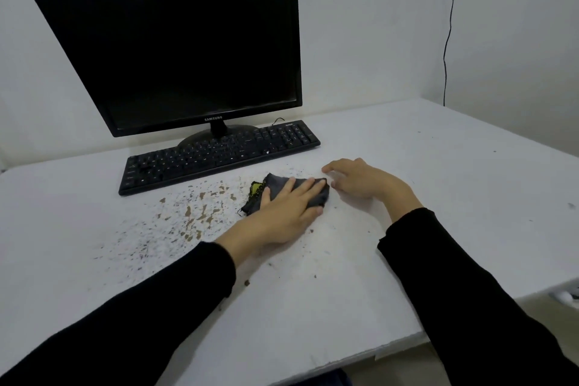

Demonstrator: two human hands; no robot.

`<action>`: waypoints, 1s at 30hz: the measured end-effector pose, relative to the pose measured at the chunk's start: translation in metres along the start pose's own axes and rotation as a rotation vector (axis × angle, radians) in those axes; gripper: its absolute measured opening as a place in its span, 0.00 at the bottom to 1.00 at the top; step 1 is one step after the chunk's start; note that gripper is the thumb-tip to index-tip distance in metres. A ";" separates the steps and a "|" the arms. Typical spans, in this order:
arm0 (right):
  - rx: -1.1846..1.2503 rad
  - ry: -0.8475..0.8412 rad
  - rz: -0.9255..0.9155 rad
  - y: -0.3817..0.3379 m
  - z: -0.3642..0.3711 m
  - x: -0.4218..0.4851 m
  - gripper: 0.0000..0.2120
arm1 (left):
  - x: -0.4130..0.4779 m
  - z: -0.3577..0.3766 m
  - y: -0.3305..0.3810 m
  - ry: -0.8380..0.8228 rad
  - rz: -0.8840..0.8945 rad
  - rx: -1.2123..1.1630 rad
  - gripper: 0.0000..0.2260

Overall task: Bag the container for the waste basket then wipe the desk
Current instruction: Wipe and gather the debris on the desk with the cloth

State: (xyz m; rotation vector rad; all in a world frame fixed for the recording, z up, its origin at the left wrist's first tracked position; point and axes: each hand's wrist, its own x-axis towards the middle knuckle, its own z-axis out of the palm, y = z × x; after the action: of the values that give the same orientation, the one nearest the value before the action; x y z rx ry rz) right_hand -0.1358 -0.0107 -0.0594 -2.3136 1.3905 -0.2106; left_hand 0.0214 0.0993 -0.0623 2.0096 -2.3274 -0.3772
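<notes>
Cloth [276, 187] under flat left hand [286, 211]

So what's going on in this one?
A person is wiping a white desk. The left hand presses flat on a dark cloth in front of the keyboard. The right hand rests on the desk beside it, holding nothing. There are brown flecks on the desk left of the cloth, so the wiping isn't finished.

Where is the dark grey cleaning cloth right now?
In the head view the dark grey cloth lies on the white desk under the left hand, just in front of the black keyboard, right of the brown specks.
</notes>
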 end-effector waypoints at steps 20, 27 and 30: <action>0.177 0.112 0.112 0.008 -0.003 0.007 0.27 | 0.030 -0.007 0.020 0.023 0.036 -0.071 0.22; 0.314 0.040 0.015 -0.006 -0.003 -0.026 0.26 | -0.047 -0.010 0.035 0.008 0.080 -0.369 0.19; 0.498 -0.049 -0.043 -0.005 -0.006 -0.043 0.24 | -0.069 -0.016 0.024 -0.030 0.083 -0.731 0.16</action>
State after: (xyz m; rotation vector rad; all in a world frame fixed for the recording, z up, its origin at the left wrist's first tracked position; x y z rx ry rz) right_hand -0.1543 0.0267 -0.0476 -1.9204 1.1103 -0.4539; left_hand 0.0125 0.1672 -0.0329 1.5417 -1.8656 -1.0663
